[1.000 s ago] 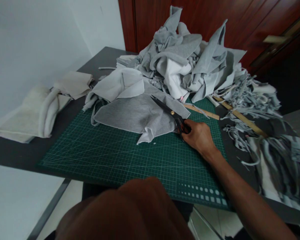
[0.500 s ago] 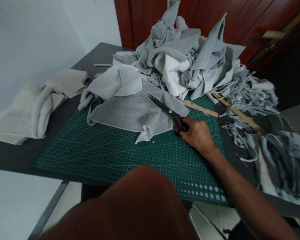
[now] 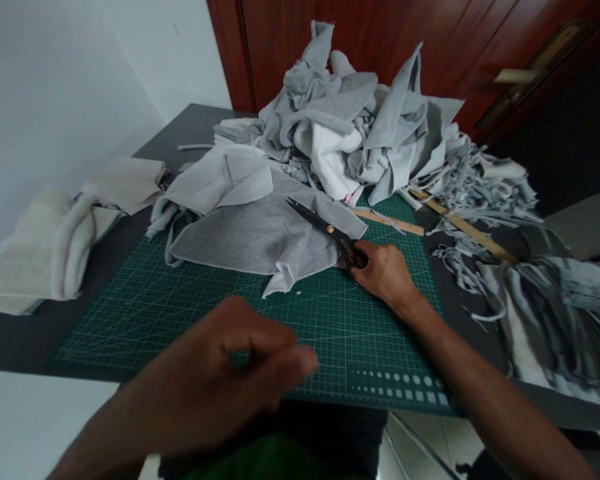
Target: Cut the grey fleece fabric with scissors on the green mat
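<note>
My right hand (image 3: 384, 270) is closed around the handles of black fabric scissors (image 3: 331, 229). The scissor blades are together and point to the far left, lying over a piece of grey cloth (image 3: 230, 237). That cloth is spread on a green cutting mat (image 3: 180, 313), with one corner crumpled towards me. Close to the camera, my left hand (image 3: 240, 367) hovers over the mat's near edge, slightly blurred. Its fingers are curled in towards the thumb, with a small gap inside the curl, and no object shows in them.
A tall heap of grey and white cloth (image 3: 325, 113) stands at the back. Folded cream cloth (image 3: 50, 247) lies left. Thin fabric strips (image 3: 485, 187), a wooden ruler (image 3: 473, 233) and a stack of grey cloth (image 3: 555, 320) lie right. A shorter wooden strip (image 3: 395, 223) rests on the mat.
My left hand has come down and left, away from the camera, and its curled fingers now show. My right hand still holds the scissors. The view has shifted slightly.
</note>
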{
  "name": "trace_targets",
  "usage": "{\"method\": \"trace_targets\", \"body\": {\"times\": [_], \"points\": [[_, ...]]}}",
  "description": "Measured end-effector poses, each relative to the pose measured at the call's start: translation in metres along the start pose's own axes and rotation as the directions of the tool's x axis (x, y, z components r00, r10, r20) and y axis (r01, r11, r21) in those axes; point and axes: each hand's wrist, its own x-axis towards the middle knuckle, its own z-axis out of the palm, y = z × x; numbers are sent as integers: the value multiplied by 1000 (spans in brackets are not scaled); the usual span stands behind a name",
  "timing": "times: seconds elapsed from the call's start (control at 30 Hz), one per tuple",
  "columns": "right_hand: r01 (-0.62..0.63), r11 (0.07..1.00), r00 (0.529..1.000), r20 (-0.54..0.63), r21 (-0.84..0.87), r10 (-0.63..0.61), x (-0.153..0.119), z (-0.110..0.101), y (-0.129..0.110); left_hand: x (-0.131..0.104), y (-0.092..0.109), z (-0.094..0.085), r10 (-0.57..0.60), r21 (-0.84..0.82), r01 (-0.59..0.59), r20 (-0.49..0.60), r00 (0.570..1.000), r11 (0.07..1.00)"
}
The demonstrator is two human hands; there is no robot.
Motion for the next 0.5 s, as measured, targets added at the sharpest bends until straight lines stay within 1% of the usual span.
{"method": "trace_targets", "body": {"times": [0.03,0.07,0.1,0.13,0.17,0.2,0.23,0.3,0.4,0.47,0.5], "points": [[-3,1000,1000,-10,12,3,0,1,0,19,-1,-9,-95,85,99,-59,994,991],[-6,1000,1000,-22,28,6,0,1,0,35,-5,-18,-172,165,200,-169,970,966],[-7,999,999,-34,48,8,0,2,0,48,-11,-25,-217,202,267,-241,946,942],[-6,997,999,-47,71,10,0,2,0,57,-18,-29,-283,194,323,-205,937,926],[-6,995,998,-60,95,12,0,2,0,63,-25,-32,-355,163,371,-119,927,914],[-6,993,997,-73,122,15,0,3,-1,67,-32,-33,-417,134,422,-65,906,896],[-5,989,996,-85,149,18,0,3,-1,69,-38,-31,-453,97,452,-13,891,887],[2,980,995,-101,199,19,-1,4,-3,70,-46,-23,-470,-51,474,75,879,879],[27,968,993,-120,249,3,-2,6,-5,69,-48,-10,-491,-295,498,103,865,816],[49,962,992,-127,270,-14,-3,7,-7,70,-47,-7,-505,-466,490,103,857,737],[58,958,991,-129,282,-22,-4,7,-8,70,-46,-6,-508,-551,483,119,853,681]]}}
